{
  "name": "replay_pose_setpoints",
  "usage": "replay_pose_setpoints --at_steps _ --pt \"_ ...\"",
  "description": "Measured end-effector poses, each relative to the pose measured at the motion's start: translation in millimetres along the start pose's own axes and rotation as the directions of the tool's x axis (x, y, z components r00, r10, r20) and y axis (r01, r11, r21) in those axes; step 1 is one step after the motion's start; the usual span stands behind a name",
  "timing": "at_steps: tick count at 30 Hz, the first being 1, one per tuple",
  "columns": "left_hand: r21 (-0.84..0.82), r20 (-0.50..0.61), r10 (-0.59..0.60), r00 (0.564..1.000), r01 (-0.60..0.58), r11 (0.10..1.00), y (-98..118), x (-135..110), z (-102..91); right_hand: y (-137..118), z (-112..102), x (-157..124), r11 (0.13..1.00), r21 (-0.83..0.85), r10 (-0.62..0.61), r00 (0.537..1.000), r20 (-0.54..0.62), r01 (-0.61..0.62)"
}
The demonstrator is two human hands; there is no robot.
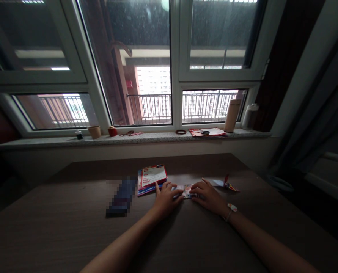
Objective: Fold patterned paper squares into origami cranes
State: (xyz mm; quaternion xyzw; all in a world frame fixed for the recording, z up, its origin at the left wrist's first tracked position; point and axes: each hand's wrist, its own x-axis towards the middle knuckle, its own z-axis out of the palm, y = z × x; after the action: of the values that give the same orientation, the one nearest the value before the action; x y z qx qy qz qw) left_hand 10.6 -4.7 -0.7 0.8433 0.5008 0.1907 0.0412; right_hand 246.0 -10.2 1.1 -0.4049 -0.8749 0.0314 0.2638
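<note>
A colourful printed piece of paper (187,191), which looks folded into a strip, lies on the table between my two hands. My left hand (166,196) holds its left end, thumb and fingers pressed on it, with the outer fingers close to a stack of printed cards or booklets (152,177). At the right end, my right hand (208,194) presses the paper with bent fingers; a bracelet with a white charm circles that wrist. Both palms hide part of the paper. Just beyond my right hand stands a small folded paper piece (230,185) with red and patterned sides.
A dark pixelated object (122,199) lies left of the stack on the brown table (72,212). Along the windowsill (157,138) stand a paper cup (94,132), a red spool (112,131), a beaded bracelet (181,132), scissors (205,132) on papers, and a tan bottle (231,115).
</note>
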Motion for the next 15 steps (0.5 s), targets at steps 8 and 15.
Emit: replay_pose_setpoints --at_steps 8,15 --pt "-0.02 0.055 0.005 0.998 -0.004 1.0 2.7 0.9 -5.1 -4.3 1.6 0.6 0.99 -0.068 -0.126 0.992 -0.003 0.125" --pt "-0.017 0.06 0.004 0.998 -0.003 1.0 4.0 0.9 -5.8 -8.1 3.1 1.2 0.98 -0.111 -0.165 0.986 -0.007 0.163"
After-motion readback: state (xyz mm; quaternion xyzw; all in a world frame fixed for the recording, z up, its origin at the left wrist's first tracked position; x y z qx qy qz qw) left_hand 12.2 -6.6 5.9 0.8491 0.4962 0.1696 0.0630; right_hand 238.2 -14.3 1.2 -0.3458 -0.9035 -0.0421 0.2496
